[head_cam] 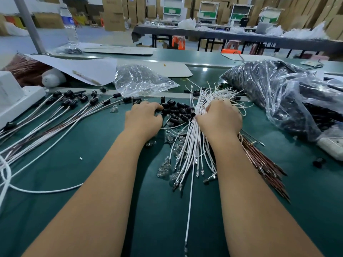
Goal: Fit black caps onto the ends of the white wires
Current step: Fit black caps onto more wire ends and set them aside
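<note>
Black caps (pixel 176 110) pile: left hand (pixel 143 118) fingertips hidden.

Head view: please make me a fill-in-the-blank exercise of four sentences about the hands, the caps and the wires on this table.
1. The loose black caps lie in a pile between the two ____.
2. The right hand rests on a bundle of ____ wires.
3. The wires already fitted with caps lie to the ____ of the left hand.
4. The table has a ____ surface.

Missing words: hands; white; left; green
</note>
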